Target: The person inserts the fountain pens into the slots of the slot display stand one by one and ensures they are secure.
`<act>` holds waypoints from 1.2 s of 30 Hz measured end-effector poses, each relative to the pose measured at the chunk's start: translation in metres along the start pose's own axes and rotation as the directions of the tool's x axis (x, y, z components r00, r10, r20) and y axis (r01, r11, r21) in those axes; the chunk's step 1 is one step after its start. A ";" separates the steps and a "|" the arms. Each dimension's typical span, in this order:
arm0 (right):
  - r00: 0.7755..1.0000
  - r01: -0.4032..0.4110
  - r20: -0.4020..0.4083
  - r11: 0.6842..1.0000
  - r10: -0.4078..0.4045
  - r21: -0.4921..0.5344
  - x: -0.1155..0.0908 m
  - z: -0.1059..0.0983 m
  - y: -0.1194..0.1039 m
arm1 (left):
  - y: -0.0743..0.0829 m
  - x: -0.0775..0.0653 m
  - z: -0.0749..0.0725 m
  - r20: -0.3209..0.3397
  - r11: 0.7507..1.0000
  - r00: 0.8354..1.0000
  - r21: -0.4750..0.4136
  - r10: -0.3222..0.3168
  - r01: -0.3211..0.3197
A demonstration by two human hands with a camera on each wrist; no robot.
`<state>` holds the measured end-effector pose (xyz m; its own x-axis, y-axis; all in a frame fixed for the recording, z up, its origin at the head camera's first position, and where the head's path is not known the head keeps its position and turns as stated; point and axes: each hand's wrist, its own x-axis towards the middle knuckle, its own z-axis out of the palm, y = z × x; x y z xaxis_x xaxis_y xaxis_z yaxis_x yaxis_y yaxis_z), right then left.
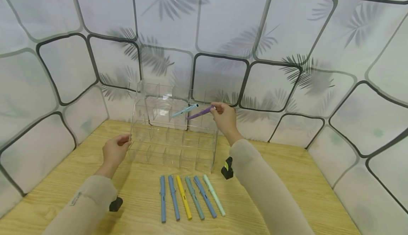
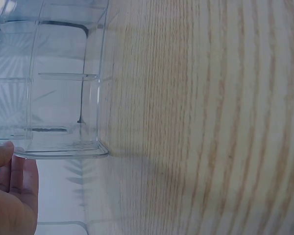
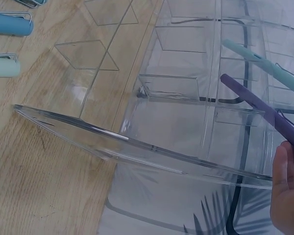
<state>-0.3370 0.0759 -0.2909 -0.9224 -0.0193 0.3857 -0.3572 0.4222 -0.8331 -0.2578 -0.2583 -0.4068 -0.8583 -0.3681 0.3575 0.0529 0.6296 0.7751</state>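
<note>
A clear acrylic tiered pen rack (image 1: 173, 143) with divided compartments stands on the table. My left hand (image 1: 116, 152) pinches the rack's left side edge between thumb and fingers; the left wrist view shows this hand (image 2: 14, 191) at the panel's rim. Over the rack's upper right part, my right hand (image 1: 224, 120) holds a purple pen (image 1: 200, 112) by one end, tilted with its other end pointing down to the left. A light blue pen (image 1: 185, 110) lies slanted in an upper tier, left of the purple pen (image 3: 255, 103).
Several pens lie side by side in front of the rack, among them a yellow pen (image 1: 183, 196), a mint pen (image 1: 214, 195) and a blue pen (image 1: 163, 199). A patterned curtain (image 1: 229, 19) surrounds the wooden table (image 1: 271, 171) at the back and sides.
</note>
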 end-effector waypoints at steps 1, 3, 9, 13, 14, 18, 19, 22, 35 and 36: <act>1.000 0.002 0.003 1.000 -0.002 0.003 0.000 0.000 0.000 | 0.000 0.000 0.000 0.002 1.000 1.000 -0.001 -0.001 0.001; 1.000 0.003 0.012 1.000 -0.003 0.007 0.000 -0.001 0.000 | 0.000 0.000 0.000 0.004 1.000 1.000 -0.007 -0.004 0.004; 1.000 0.003 0.024 1.000 -0.004 0.014 0.000 -0.002 0.000 | 0.001 -0.001 0.000 0.011 1.000 1.000 -0.016 -0.012 0.013; 1.000 0.010 0.027 1.000 -0.010 0.022 0.000 -0.002 0.000 | 0.001 -0.001 0.000 0.013 1.000 1.000 -0.019 -0.016 0.016; 1.000 0.013 0.027 1.000 -0.013 0.022 0.000 -0.002 0.000 | 0.001 -0.001 0.000 0.013 1.000 1.000 -0.022 -0.016 0.016; 0.999 0.024 0.037 0.999 -0.025 0.022 0.000 -0.004 0.001 | 0.001 -0.001 0.001 0.013 0.999 1.000 -0.035 -0.015 0.016; 0.999 0.028 0.038 0.999 -0.029 0.023 0.000 -0.006 0.001 | 0.001 -0.001 0.001 0.012 0.999 1.000 -0.035 -0.017 0.017; 0.998 0.024 0.049 0.999 -0.026 0.037 0.000 -0.010 0.004 | 0.000 0.000 0.001 0.007 1.000 1.000 -0.027 -0.015 0.015; 0.998 -0.039 0.054 0.990 0.032 0.137 -0.022 -0.033 0.030 | 0.002 -0.001 0.000 0.011 1.000 1.000 -0.024 -0.008 0.008; 0.998 -0.039 0.055 0.989 0.031 0.142 -0.025 -0.034 0.033 | 0.002 -0.001 0.000 0.008 1.000 1.000 -0.025 -0.008 0.008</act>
<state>-0.3204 0.1214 -0.3147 -0.9399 -0.0559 0.3369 -0.3382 0.2899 -0.8953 -0.2566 -0.2571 -0.4054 -0.8630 -0.3670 0.3472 0.0592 0.6091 0.7908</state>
